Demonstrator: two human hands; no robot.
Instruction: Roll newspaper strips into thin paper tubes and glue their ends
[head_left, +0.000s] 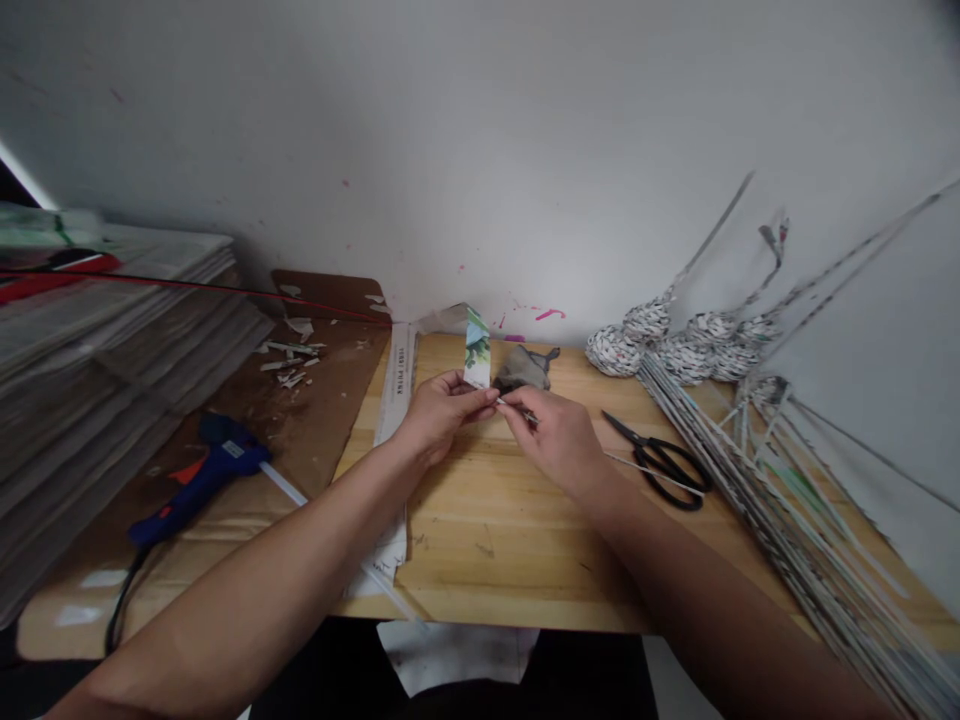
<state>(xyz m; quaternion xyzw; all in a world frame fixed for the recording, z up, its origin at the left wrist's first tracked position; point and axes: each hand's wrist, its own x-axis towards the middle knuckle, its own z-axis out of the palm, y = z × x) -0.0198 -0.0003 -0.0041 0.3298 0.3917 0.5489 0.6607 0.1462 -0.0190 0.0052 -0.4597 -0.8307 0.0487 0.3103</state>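
My left hand pinches the lower end of a printed paper strip, which stands up above the fingers. Close beside it, my right hand is closed on a thin pale stick that runs under the palm and out to the right, over the scissors. The two sets of fingertips almost meet at the strip's lower corner. Just behind them lies a crumpled grey cloth. Black-handled scissors rest on the table to the right of my right hand, blades towards the wall.
Left on brown cardboard are a blue glue gun, paper scraps and stacked newspapers. Woven paper balls line the wall at right, near a bundle of rolled paper sticks. Flat paper strips lie left of my hands.
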